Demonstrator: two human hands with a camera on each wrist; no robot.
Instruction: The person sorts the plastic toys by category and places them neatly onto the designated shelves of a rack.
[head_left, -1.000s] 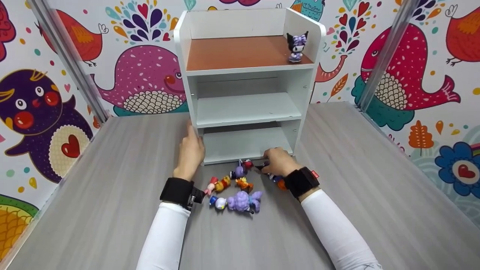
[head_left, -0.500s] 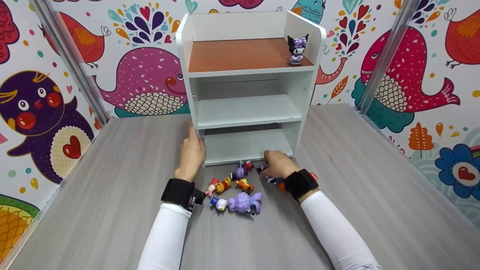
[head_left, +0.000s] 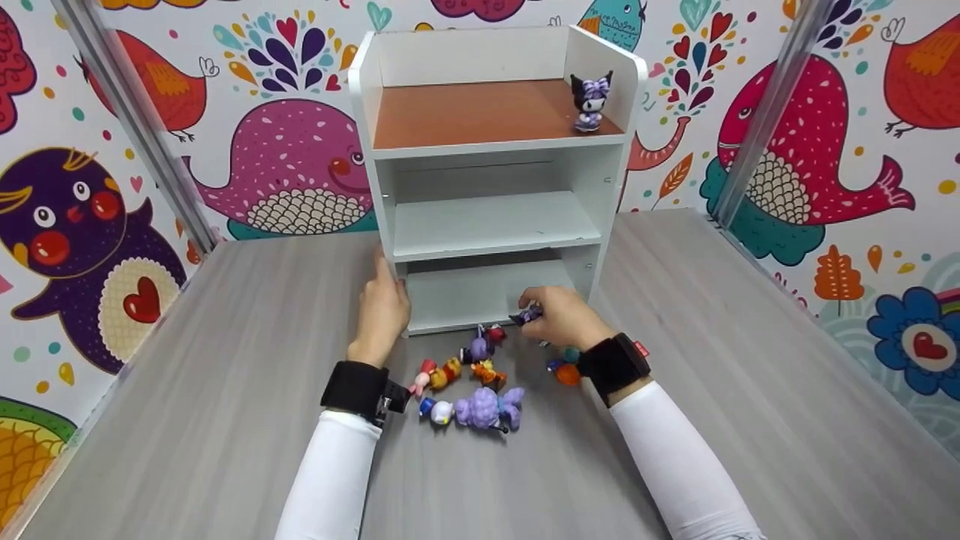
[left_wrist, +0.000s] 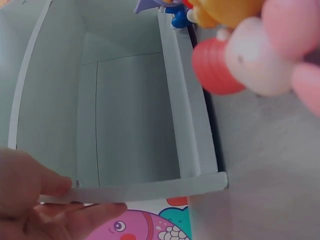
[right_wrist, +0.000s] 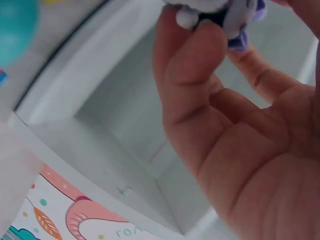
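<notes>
The dark figure (head_left: 527, 316) is in the right hand (head_left: 568, 319), pinched between curled fingers and thumb; the right wrist view shows its white and purple parts, the rest cut off by the frame. Seen from the head, it is at the right of the near edge of the bottom shelf (head_left: 472, 294); whether it touches the board I cannot tell.

The left hand (head_left: 381, 311) grips the left side of the cabinet (head_left: 495, 219), thumb on the inner face and fingers outside.

On the table (head_left: 225, 390), just near of the cabinet, lie a purple figure (head_left: 478, 347) and a red piece (head_left: 495, 334). Nearer are an orange figure (head_left: 488, 373), a bear (head_left: 445, 373) and a pink figure (head_left: 422, 377), then a white figure (head_left: 439, 411) and a large purple toy (head_left: 486, 407). An orange-and-blue piece (head_left: 568, 373) is beside the right wrist. A black-eared figure (head_left: 591, 103) stands at the right of the cabinet's top.

The step in hand looks like picking up one figure while steadying the cabinet. The next move would seem to call for a firm pinch and clearance over the shelf's near edge.
</notes>
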